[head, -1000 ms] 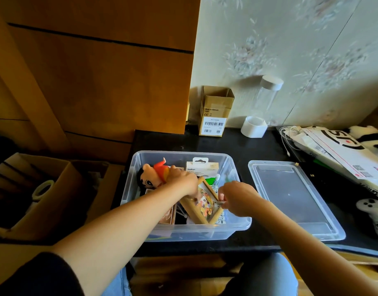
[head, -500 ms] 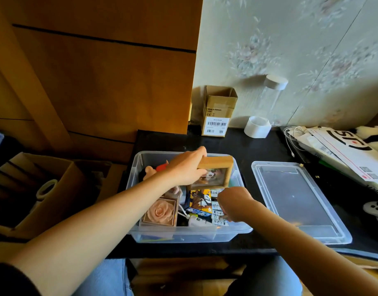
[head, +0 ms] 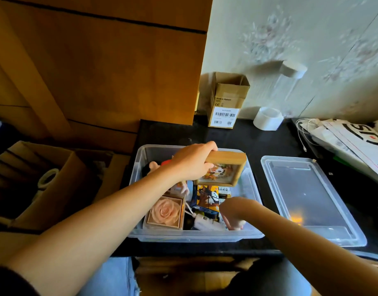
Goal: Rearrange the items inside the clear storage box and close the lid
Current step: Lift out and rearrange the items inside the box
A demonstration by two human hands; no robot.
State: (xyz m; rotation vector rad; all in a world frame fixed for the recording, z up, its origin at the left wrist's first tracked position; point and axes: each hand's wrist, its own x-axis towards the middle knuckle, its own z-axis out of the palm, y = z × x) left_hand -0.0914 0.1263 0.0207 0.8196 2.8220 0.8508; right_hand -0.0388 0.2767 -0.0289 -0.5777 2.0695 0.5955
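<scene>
Wooden picture frame (head: 223, 168): held tilted over the far half of the clear storage box (head: 141, 210) on the desk (head: 269, 142), left hand (head: 192, 162) gripping its top-left corner. Likely light, rigid, possibly glazed and fragile, so best held by the wooden edges. Right hand (head: 233, 212) reaches low among the contents, its grip too blurred to tell; lid (head: 312, 199) lies alongside, off.
</scene>
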